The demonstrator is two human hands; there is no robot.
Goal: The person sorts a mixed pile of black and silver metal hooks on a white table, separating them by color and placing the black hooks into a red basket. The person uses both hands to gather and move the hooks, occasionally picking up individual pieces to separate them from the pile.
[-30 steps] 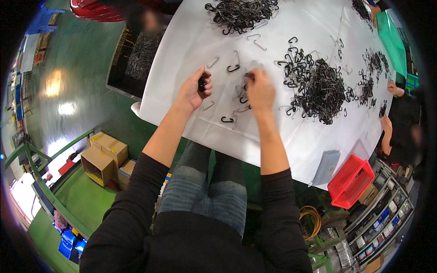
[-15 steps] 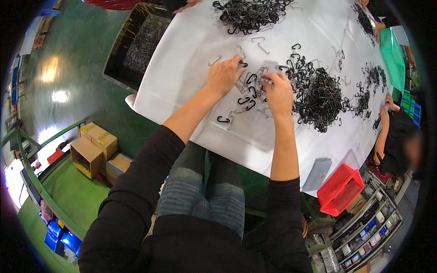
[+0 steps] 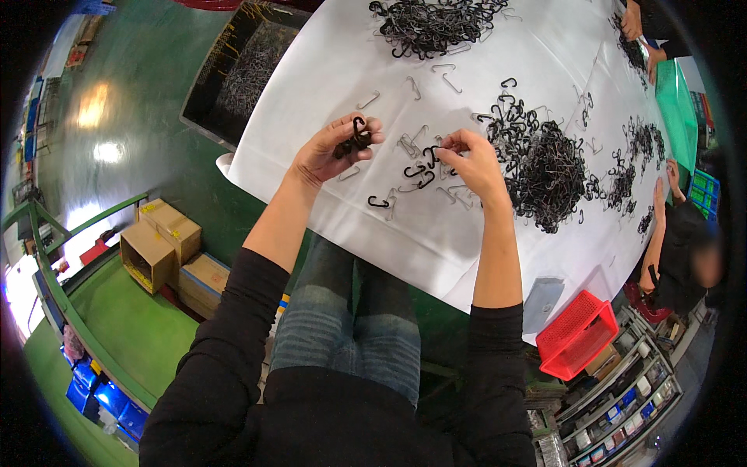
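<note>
My left hand point(image 3: 320, 149) is raised palm up over the near-left part of the white-covered table point(image 3: 296, 101), its fingers curled round several black hooks point(image 3: 359, 135). Above the middle of the cloth, my right hand point(image 3: 476, 162) pinches a black hook point(image 3: 431, 156) between thumb and fingers. Just below it lie a few loose black hooks point(image 3: 420, 176). Thin silver-grey wire hooks point(image 3: 408, 145) are scattered between my hands. Close by on the right is a large mixed pile of hooks point(image 3: 552, 175).
Another black hook pile point(image 3: 436, 29) lies at the far side. A dark crate of metal pieces point(image 3: 247, 82) stands left of the table. At the near right are a grey flat piece point(image 3: 542, 303) and a red basket point(image 3: 577, 335). Other people's hands point(image 3: 660, 204) work along the right edge.
My left hand has lifted from the scattered hooks and moved left toward me, turning palm up with black hooks in it. My right hand has shifted slightly and now pinches a black hook.
</note>
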